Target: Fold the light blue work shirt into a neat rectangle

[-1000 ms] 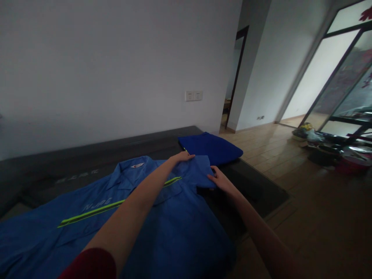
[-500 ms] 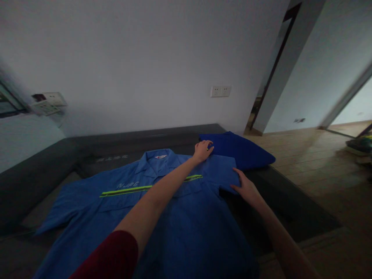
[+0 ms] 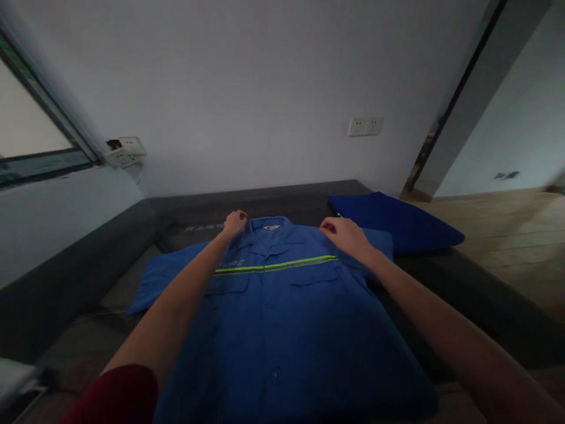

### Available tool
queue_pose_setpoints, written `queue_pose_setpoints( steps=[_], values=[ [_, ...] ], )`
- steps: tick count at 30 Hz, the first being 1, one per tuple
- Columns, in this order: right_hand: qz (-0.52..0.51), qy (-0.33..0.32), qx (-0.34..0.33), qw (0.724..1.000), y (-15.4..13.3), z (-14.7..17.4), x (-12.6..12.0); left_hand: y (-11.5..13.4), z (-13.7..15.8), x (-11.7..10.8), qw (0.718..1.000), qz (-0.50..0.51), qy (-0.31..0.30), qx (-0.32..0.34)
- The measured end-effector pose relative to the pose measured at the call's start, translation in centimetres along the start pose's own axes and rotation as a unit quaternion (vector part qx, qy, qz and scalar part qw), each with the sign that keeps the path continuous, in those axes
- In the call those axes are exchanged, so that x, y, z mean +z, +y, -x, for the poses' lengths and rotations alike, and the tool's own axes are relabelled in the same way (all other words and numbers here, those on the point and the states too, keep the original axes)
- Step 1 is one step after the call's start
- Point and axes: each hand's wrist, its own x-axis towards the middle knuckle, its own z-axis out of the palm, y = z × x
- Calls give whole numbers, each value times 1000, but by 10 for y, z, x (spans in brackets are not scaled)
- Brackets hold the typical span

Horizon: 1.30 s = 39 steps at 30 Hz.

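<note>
Both hands, left hand [image 3: 235,222] and right hand [image 3: 343,232], apparently pinching the blue shirt [image 3: 282,318] shoulders, grip clenched on cloth.

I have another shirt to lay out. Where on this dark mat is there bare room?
Bare mat runs along the wall behind the shirt's collar, and at the near left beside its sleeve. The right is crowded: a folded blue cloth lies against the shirt there. Left hand and right hand rest at the shoulders.

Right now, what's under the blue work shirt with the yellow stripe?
The blue short-sleeved work shirt with the yellow reflective stripe lies flat on a dark grey padded mat, which shows around it. The left hand and right hand rest on its shoulders. Anything beneath the cloth is hidden.
</note>
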Motion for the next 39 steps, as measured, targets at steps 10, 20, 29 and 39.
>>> queue_pose_setpoints(
  steps=[10,20,29,39],
  values=[
    [21,-46,94,994,-58,-122,111,-23,-8,32,995,65,-62,-52],
    [45,24,135,989,-63,-136,162,-7,-9,45,993,35,-66,-94],
    [-18,-5,156,988,-17,-151,153,-7,-4,49,995,12,-30,-95],
    [-73,-40,149,985,1,-157,155,-6,-4,41,1000,-11,3,-4]
  ],
)
